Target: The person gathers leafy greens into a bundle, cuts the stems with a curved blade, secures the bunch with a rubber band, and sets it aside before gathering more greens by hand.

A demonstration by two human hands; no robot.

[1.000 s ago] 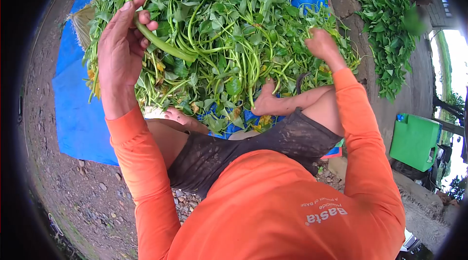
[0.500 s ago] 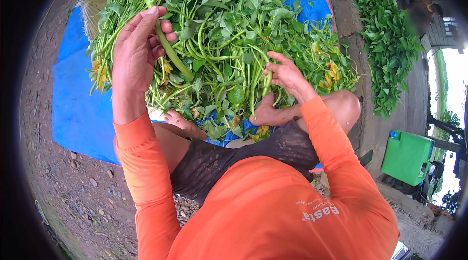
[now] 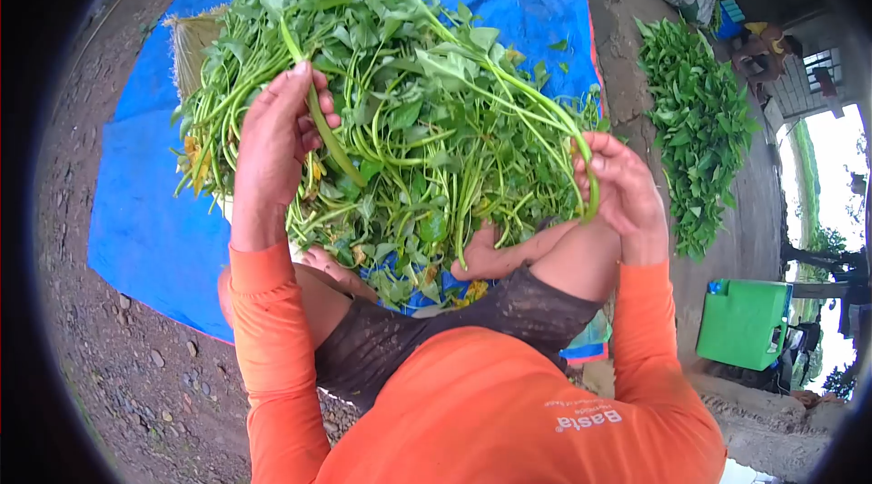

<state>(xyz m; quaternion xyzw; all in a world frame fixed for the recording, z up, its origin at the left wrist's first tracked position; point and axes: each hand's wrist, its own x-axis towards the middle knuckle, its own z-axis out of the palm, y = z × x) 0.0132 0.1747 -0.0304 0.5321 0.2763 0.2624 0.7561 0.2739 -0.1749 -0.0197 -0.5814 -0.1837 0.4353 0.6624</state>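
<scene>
On the blue tarp (image 3: 150, 212), in the head view, lies the leafy heap (image 3: 400, 143); the right hand (image 3: 625, 186) has swung outward, pinching long stems (image 3: 548, 105) that arch over it, so both are now occupied; the left hand (image 3: 275, 128), well apart, grips a thick stem (image 3: 334, 147).

Primary marking: the brand name "Basta" (image 3: 589, 420), followed by a ® symbol (image 3: 559, 429). Location: pale print on the front of the orange shirt (image 3: 454, 393), well below the right hand (image 3: 620, 182) in the view and inward of that hand's sleeve (image 3: 646, 330). Orientation: inverted to the camera. Secondary marking: smaller print (image 3: 581, 403), adjacent to the brand name on the side nearer the right hand; too blurred to read.
</scene>
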